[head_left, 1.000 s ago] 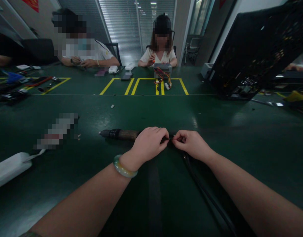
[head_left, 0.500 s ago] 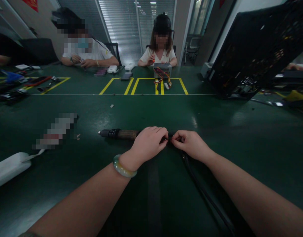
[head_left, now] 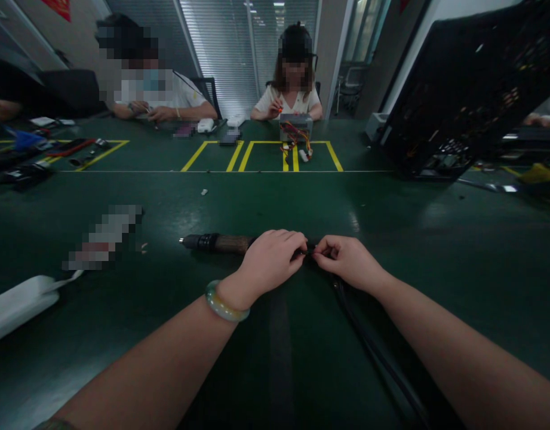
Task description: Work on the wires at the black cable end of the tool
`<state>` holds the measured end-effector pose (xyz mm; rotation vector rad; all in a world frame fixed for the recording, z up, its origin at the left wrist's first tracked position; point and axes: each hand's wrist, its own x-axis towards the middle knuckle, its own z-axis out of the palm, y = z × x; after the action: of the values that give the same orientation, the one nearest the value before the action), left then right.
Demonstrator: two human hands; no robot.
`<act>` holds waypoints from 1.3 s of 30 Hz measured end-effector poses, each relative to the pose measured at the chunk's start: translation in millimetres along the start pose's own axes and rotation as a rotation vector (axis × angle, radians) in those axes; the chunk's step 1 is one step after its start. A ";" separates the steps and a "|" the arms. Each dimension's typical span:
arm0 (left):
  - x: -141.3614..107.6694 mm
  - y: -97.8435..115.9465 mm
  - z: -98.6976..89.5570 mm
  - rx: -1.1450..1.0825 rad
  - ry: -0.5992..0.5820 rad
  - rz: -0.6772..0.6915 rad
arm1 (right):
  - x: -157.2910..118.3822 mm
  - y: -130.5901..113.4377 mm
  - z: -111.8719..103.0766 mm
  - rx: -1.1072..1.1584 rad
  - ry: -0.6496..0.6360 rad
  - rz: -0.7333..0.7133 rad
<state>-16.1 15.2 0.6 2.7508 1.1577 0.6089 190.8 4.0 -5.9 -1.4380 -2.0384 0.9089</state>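
A dark electric screwdriver point(head_left: 232, 243), with a black nose and a brownish grip, lies crosswise on the green table, tip to the left. Over its rear part my left hand point(head_left: 275, 254) is closed, hiding much of the body. The fingertips of my right hand point(head_left: 344, 258) pinch a small dark thing close to the left fingertips; what it is stays too small to tell. From beneath my right hand a black cable point(head_left: 368, 340) runs down toward the lower right. A jade-coloured bangle point(head_left: 225, 303) circles my left wrist.
At left are a white power strip point(head_left: 21, 307) and a blurred flat item point(head_left: 108, 233). A large black computer case point(head_left: 454, 95) stands tilted at right. Across the table sit two people, one behind a power supply point(head_left: 295, 126) with coloured wires. Yellow tape lines point(head_left: 250, 156) mark the table.
Both hands stay almost in place, fingertips close together. The view has shifted very slightly, and the cable under my right hand has moved a little.
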 end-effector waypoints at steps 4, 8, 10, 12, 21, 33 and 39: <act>-0.1 -0.1 -0.3 0.005 0.000 -0.001 | -0.1 -2.2 -0.4 -0.002 0.005 -0.004; 0.2 0.0 -0.8 0.004 0.002 0.002 | -0.8 -4.8 -0.8 -0.010 0.006 -0.008; 0.3 -0.1 -0.7 0.004 0.008 0.010 | -1.1 -5.2 -0.6 -0.007 0.008 -0.008; 0.4 -0.1 -0.5 0.001 0.013 0.019 | -1.2 -5.1 -0.1 -0.007 0.014 -0.007; 0.2 1.9 -1.5 -0.005 0.036 0.047 | -0.5 -4.3 1.5 -0.011 0.032 -0.008; -1.2 2.8 2.5 0.016 0.087 -0.004 | -0.4 -3.9 0.0 0.019 0.015 -0.012; -1.2 3.4 3.6 -0.001 0.069 0.013 | -0.6 -3.7 -0.5 0.006 0.003 -0.007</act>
<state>-13.2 12.2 -2.3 2.7592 1.1537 0.7106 189.1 2.7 -2.8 -1.4273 -2.0355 0.9090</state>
